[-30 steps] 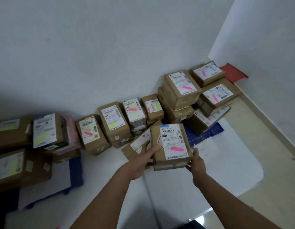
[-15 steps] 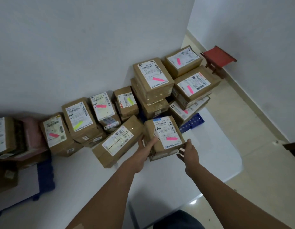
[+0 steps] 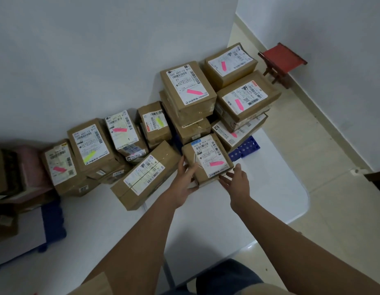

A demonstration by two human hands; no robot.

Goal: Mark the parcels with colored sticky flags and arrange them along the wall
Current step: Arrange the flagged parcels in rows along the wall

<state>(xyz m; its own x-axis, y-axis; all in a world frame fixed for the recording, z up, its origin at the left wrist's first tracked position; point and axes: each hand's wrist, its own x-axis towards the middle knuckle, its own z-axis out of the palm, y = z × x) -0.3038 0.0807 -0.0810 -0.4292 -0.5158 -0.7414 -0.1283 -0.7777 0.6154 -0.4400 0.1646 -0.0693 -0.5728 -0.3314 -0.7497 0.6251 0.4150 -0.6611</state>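
Note:
A brown parcel with a white label and a pink flag sits on the white table in front of the stacked parcels. My left hand holds its left front corner, thumb over the top edge and fingers along the side. My right hand hovers with spread fingers just off its right front corner, holding nothing. Several flagged parcels line the wall: a tall stack with pink flags, and a row with pink and yellow flags. One long parcel lies at an angle and shows no flag.
A red stool stands in the far corner on the tiled floor. A blue crate pokes out from under the right stack. More boxes and a pink item crowd the left edge. A dark blue tray sits at the lower left.
The pink-flagged parcel moved forward and down to the table against the stack. My right hand let go of it and opened. The view swung right, showing the stool.

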